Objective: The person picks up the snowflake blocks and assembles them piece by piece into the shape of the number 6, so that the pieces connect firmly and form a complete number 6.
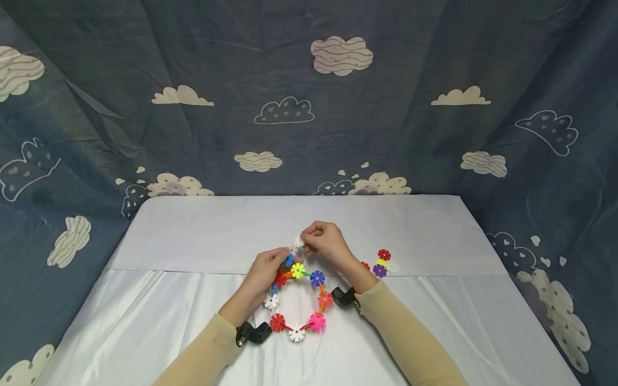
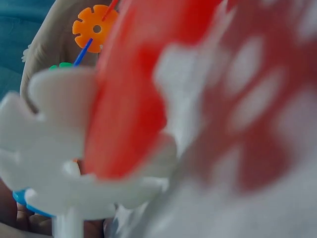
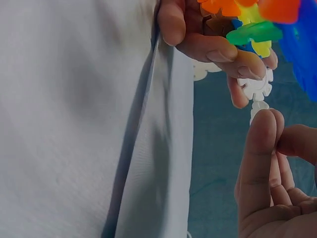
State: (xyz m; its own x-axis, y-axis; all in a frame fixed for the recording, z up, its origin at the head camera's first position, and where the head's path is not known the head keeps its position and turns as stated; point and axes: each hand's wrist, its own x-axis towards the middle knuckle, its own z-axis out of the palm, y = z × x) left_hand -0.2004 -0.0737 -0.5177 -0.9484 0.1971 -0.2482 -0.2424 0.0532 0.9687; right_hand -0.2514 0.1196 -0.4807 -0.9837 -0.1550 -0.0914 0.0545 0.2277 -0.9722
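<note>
A ring of flower-shaped plastic interlocking discs (image 1: 317, 322) in several colours hangs or rests over the white table. My left hand (image 1: 263, 271) grips its upper left part, near a blue disc (image 1: 289, 260). Above that, white discs (image 1: 299, 242) stick up from the ring, and my right hand (image 1: 328, 241) pinches the topmost one between thumb and fingers. In the right wrist view a white disc (image 3: 257, 87) shows between both hands' fingertips. Close to the left wrist camera, a white disc (image 2: 54, 148) and a blurred red disc (image 2: 133, 99) fill much of the view.
Loose discs lie to the right of the right forearm, among them a red disc (image 1: 384, 254), a purple disc (image 1: 380, 270) and a white disc (image 1: 392, 267). The white cloth (image 1: 193, 236) covers the table. A dark cloud-patterned curtain (image 1: 285, 69) hangs behind and at the sides.
</note>
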